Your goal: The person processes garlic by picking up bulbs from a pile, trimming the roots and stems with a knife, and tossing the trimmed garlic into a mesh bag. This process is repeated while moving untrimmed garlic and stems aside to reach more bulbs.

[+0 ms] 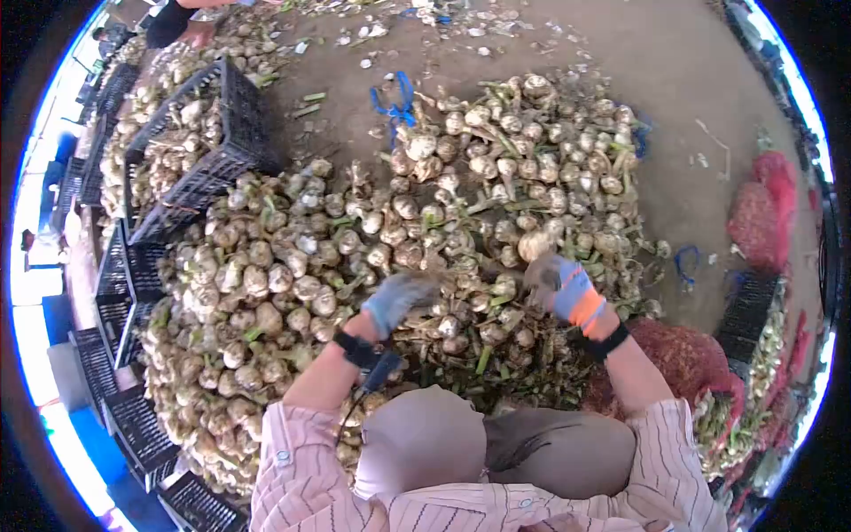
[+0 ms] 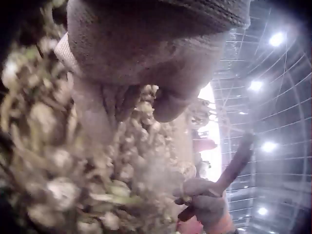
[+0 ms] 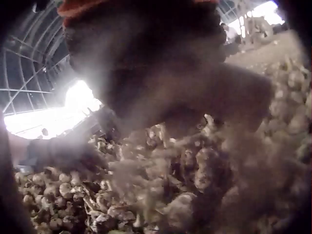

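Observation:
My left hand (image 1: 401,300), in a blue-grey work glove, is low over a heap of garlic (image 1: 266,275) with stalks. In the left wrist view its thumb and bent fingers (image 2: 170,107) are apart, with garlic visible through the gap. My right hand (image 1: 558,288), in a soiled blue glove with an orange band, is over the right part of the heap. A pale garlic bulb (image 1: 534,246) appears right at its fingertips. A long dark shape (image 2: 236,163) juts from that hand in the left wrist view; I cannot tell whether it is a finger or a tool. The right wrist view is blurred.
A black plastic crate (image 1: 253,124) holding garlic leans on the heap at left, with more crates (image 1: 142,430) below. Red mesh sacks (image 1: 683,355) lie at right. Blue twine (image 1: 396,106) lies at the heap's far edge. Another person's arm (image 1: 191,18) reaches in at top left.

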`<state>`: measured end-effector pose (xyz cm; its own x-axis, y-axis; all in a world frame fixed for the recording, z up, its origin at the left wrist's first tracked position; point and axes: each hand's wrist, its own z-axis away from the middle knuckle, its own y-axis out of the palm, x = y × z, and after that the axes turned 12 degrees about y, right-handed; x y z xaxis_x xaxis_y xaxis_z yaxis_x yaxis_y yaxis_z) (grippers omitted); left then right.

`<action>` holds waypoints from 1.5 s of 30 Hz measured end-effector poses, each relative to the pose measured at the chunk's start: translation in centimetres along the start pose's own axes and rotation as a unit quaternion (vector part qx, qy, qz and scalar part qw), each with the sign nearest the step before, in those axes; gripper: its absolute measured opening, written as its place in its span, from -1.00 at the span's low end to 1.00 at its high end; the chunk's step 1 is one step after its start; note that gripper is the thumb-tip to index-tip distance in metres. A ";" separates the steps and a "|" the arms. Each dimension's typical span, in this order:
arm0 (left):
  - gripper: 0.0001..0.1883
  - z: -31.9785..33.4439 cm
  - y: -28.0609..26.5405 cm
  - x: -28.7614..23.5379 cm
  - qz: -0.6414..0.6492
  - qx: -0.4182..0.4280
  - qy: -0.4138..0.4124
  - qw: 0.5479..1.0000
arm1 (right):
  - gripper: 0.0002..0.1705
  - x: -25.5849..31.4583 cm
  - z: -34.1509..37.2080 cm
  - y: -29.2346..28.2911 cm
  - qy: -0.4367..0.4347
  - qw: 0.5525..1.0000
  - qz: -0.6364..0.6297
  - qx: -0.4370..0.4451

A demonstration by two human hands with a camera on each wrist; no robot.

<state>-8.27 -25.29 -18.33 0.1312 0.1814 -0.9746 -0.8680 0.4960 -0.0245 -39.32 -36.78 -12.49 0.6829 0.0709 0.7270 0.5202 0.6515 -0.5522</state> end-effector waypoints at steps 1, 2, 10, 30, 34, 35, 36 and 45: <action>-0.55 -2.4 1.3 -1.5 0.375 -0.097 -0.098 0.917 | -0.78 3.3 1.8 -0.5 -0.059 0.998 0.003 0.002; -0.48 -4.0 2.4 -3.5 0.315 -0.061 -0.003 0.947 | -0.76 4.8 2.7 -0.8 -0.120 0.992 0.040 0.016; -0.18 -5.4 5.9 -7.3 0.499 -0.022 0.163 0.851 | -0.70 13.1 7.7 0.5 -0.091 0.993 0.033 0.072; -0.37 -3.7 7.2 -5.8 -0.156 -0.149 0.355 0.910 | -0.66 11.1 4.1 0.5 0.014 0.923 0.384 0.012; -0.34 -1.8 6.2 -10.0 0.357 -0.140 0.193 0.903 | -0.70 1.8 3.6 -2.3 0.179 0.939 0.256 -0.143; -0.34 -1.8 7.2 -8.9 0.342 -0.170 0.181 0.906 | -0.71 3.8 5.1 -2.0 0.150 0.946 0.232 -0.172; -0.34 -1.9 8.0 -7.9 0.326 -0.199 0.168 0.909 | -0.69 6.0 5.1 -1.2 0.136 0.961 0.206 -0.123; -0.26 -2.4 7.6 -8.5 0.251 -0.219 0.159 0.929 | -0.67 12.8 5.4 -0.1 -0.062 0.942 0.328 -0.030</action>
<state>-17.09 -25.13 -10.81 -0.4312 0.0012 -0.9023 -0.9022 0.0104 0.4311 -33.40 -31.86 -0.92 0.8048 0.5326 0.2619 0.0387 0.3933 -0.9186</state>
